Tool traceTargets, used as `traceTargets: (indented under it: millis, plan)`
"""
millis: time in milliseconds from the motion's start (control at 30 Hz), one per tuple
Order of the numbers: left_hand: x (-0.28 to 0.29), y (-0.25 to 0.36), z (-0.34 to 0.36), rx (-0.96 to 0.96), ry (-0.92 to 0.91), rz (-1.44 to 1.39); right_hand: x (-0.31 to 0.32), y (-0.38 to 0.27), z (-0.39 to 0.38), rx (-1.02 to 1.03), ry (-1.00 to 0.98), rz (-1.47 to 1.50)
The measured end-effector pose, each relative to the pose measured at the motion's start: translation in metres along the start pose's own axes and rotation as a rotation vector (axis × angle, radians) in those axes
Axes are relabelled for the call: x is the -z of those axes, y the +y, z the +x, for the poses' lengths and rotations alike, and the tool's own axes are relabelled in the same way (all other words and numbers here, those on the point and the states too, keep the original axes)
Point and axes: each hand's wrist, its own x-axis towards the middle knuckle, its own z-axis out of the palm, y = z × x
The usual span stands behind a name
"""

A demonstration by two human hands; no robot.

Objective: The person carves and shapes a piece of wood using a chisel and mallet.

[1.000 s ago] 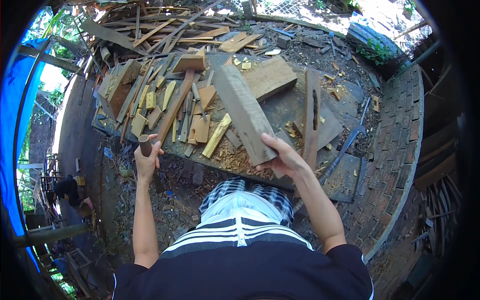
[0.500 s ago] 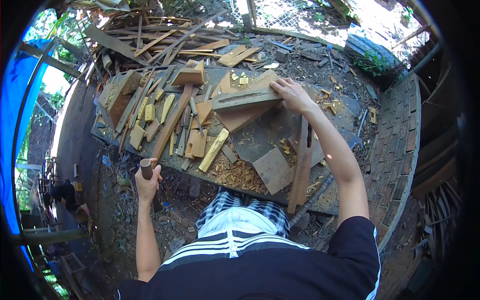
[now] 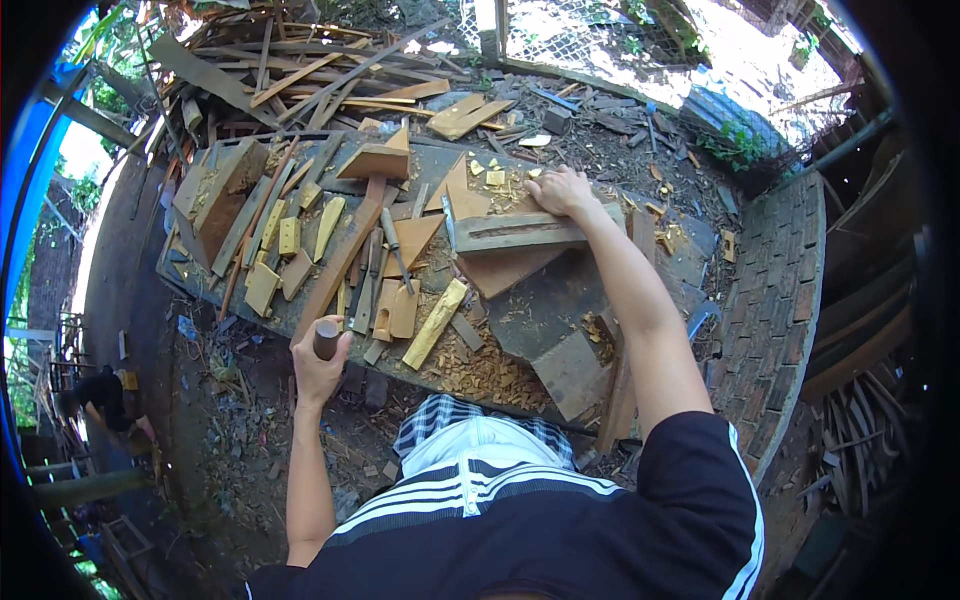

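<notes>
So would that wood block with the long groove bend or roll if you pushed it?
The grooved block looks thick and straight, so it probably wouldn't bend. Its flat sides suggest it would slide rather than roll. Being solid-looking wood apart from the groove, it might feel fairly heavy.

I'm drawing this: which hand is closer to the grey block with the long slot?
Right. The right hand is at the far edge of the grey block; the left hand is farther off, to its left.
</notes>
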Motion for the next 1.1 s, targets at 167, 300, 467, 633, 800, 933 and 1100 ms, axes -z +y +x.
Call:
traceTargets:
  millis: [167,300,467,633,800,933,1100]
  plan:
    - [0.016,-0.012,0.011,0.052,0.016,-0.02,-0.001,0.012,-0.034,-0.145,-0.128,0.078]
    - [0.004,0.026,0.047,0.01,-0.003,-0.248,-0.038,0.048,-0.042,0.031,0.204,0.206]
    - [-0.023,0.121,0.104,-0.251,-0.006,-0.649,-0.034,0.049,-0.112,0.047,0.796,0.501]
    - [-0.071,0.211,0.147,-0.32,-0.046,-1.038,-0.078,0.056,-0.219,-0.239,0.871,0.52]
    - [-0.133,0.236,0.179,-0.478,-0.099,-0.999,-0.126,0.02,-0.279,-0.441,0.738,0.454]
    - [-0.163,0.234,0.184,-0.486,-0.204,-0.892,-0.13,0.004,-0.289,-0.51,0.744,0.263]
    - [-0.179,0.225,0.181,-0.478,-0.332,-0.807,-0.132,0.004,-0.282,-0.6,0.722,0.258]
